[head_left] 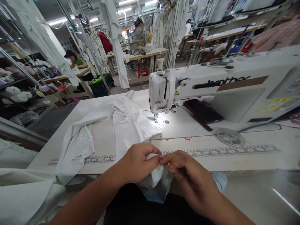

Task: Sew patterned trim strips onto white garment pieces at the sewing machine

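Observation:
At the table's front edge, my left hand (138, 162) is closed on a piece of white fabric (157, 175), thumb on top. My right hand (189, 175) pinches the same fabric from the other side, and the fingertips of both hands almost meet. The fabric's lower part hangs over my lap, with a pale blue portion at the bottom. Beyond my hands, a white garment (127, 128) lies spread on the table, its corner close to the needle of the sewing machine (161, 90). A patterned pale piece (84, 143) lies with the garment.
A dark phone (202, 111) and a brown strip (199, 120) lie under the machine arm. A clear round dish (231, 137) stands near the ruler tape (211, 152). White cloth (25, 190) is heaped at left. Two people sit at other machines behind.

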{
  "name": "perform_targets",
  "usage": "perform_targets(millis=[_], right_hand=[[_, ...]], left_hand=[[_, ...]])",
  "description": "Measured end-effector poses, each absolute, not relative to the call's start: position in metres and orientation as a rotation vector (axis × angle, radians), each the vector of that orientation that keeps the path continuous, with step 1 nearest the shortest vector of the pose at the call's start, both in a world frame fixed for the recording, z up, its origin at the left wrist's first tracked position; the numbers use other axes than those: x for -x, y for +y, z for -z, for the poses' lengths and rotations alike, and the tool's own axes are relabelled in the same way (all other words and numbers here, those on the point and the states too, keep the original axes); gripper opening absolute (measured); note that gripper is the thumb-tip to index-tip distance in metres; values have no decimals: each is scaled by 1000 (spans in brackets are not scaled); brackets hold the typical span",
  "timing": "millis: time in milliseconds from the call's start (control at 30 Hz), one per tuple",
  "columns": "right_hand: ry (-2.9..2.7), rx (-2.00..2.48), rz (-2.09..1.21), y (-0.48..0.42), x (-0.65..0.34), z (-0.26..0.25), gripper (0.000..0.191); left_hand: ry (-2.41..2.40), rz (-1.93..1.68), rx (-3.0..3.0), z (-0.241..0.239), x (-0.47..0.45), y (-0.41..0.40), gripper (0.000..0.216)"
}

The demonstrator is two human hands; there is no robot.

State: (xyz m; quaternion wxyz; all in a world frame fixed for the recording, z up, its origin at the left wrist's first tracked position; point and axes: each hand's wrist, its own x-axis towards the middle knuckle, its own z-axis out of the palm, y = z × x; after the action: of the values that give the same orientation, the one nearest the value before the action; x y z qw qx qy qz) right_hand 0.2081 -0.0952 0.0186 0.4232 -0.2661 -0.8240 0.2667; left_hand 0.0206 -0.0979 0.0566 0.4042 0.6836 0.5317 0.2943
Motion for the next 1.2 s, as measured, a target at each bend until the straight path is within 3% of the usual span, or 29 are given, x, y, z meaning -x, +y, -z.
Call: perform_targets(millis=[167,333,500,700,833,933,1200], right_hand=[[-2304,1001,-366,-94,-223,-7,25],[-2271,1273,-374,-81,-251,4,14],[-2298,1501,93,-20,-279,10,43],[-2241,1369,282,-35,-244,0,41],[-2611,826,160,-98,-182,-21,44],[-2647,912,274,-110,-165,-31,14],[-2492,965,530,-60,-230,-69,17]], left_hand=[[1411,-968,-1747,-73,-1,-99,15],[1520,-1040,-1768,-89,21,-91,16],[1646,-961,-1730,-108,22,-81,17],[1646,-884,-1781,-117,16,-74,16],[1645,-869,-1831,-122,10,-69,16],[1658,-884,-1897,-133,16,-70,17],[1696,-904,-1887,-152,46,-81,18]])
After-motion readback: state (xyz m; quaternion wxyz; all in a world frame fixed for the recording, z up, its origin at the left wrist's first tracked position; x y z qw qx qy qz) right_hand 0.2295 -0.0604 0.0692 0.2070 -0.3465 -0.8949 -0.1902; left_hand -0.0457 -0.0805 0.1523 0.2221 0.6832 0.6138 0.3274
